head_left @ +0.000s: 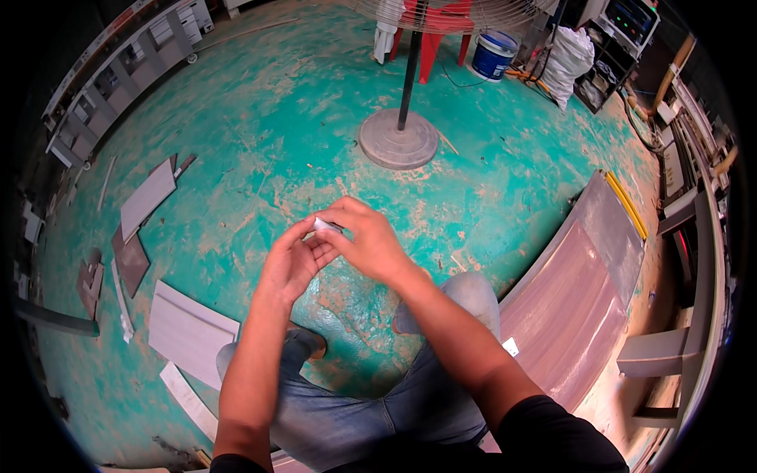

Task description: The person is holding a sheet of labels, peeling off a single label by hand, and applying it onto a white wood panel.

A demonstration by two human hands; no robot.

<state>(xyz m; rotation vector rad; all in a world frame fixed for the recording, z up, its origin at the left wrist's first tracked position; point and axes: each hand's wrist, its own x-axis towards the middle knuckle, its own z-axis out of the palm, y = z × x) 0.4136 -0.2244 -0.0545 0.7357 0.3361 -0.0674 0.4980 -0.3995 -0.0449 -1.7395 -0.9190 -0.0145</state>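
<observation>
Your left hand (290, 266) and right hand (371, 243) both pinch a small white piece (325, 225) over the green floor (276, 142); the fan (408, 83) stands ahead.

One bare left hand (290, 264) and one bare right hand (367, 240) (two in all) are counted, with one small whitish piece (326, 225); one black-poled pedestal fan (408, 87), one blue-and-white plastic bucket (494, 57), one red plastic chair (431, 55) and one white sack (568, 61) are seen.
</observation>
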